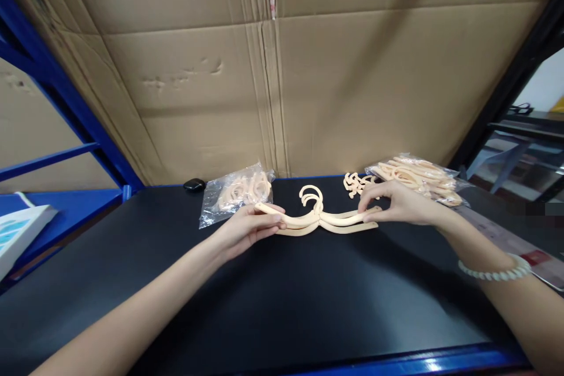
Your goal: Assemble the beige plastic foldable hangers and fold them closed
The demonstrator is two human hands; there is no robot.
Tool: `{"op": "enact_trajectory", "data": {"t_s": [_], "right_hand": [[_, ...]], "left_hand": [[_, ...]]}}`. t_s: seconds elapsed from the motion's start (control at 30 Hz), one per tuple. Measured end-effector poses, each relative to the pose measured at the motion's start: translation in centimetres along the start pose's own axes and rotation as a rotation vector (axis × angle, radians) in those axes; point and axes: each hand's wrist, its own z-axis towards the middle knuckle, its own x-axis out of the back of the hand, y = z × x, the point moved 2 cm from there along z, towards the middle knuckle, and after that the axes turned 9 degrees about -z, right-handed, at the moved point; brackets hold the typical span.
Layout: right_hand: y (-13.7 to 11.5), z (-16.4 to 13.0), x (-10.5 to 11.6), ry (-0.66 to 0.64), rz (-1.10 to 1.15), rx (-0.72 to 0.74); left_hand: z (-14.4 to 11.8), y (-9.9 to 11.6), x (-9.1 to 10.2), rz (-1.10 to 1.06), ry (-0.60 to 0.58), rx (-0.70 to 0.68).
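Observation:
Several cream-coloured hangers [319, 220] are bunched together over the black table, hooks pointing away from me. My left hand [252, 228] pinches the left arm of the front hanger between thumb and fingers. On the other side, my right hand [392, 204] grips the right arms near their tips, thumb below and fingers above. The hooks [312, 194] overlap at the middle, one slightly behind another. Whether the lower hanger rests on the table or hangs just above it, I cannot tell.
Behind my left hand lies a clear bag [240, 191] of cream parts. Loose small hooks [356, 183] and another filled bag [418, 176] sit at the back right. A black mouse-like object [194, 185] is at the back left. Cardboard [198, 82] walls the far side.

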Motion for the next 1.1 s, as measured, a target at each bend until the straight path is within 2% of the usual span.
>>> {"op": "enact_trajectory", "data": {"t_s": [0.07, 0.23, 0.33, 0.47, 0.53, 0.63, 0.67, 0.73, 0.8, 0.9, 1.0, 1.1], "right_hand": [[0.0, -0.1, 0.0, -0.065, -0.061, 0.009], [-0.5, -0.1, -0.9, -0.166, -0.115, 0.033], [-0.4, 0.0, -1.7, -0.189, -0.147, 0.022], [0.0, -0.3, -2.2, -0.205, -0.279, -0.045], [-0.3, -0.6, -2.1, -0.17, -0.324, -0.088], [-1.7, -1.1, -2.4, -0.04, -0.313, -0.114], [-2.3, -1.2, -2.8, -0.016, -0.299, -0.121], [-3.0, -1.4, -4.4, -0.049, -0.277, -0.147], [-3.3, -1.3, -6.4, -0.126, -0.268, -0.176], [-2.7, -0.5, -8.8, -0.1, -0.291, -0.183], [-1.8, 1.1, -9.7, -0.032, -0.328, -0.172], [-1.0, 3.2, -9.7, -0.036, -0.374, -0.184]], "left_hand": [[0.2, 0.7, 0.5, 0.232, -0.063, -0.055], [-0.1, 1.8, 0.2, 0.94, -0.185, -0.505], [-0.4, 1.4, -0.1, 1.203, -0.225, -0.572], [-1.3, 0.5, -0.9, 1.458, -0.121, -0.624], [-2.0, -0.2, -1.9, 1.504, -0.072, -0.672], [-2.9, -1.8, -3.6, 1.454, -0.056, -0.728], [-3.0, -2.4, -4.1, 1.441, -0.063, -0.719], [-2.8, -3.7, -4.5, 1.462, -0.062, -0.667], [-2.1, -4.7, -4.5, 1.49, -0.079, -0.578], [-0.8, -5.2, -3.8, 1.496, -0.127, -0.472], [0.8, -4.7, -2.9, 1.491, -0.128, -0.467], [2.8, -3.9, -2.1, 1.545, -0.12, -0.466]]}}
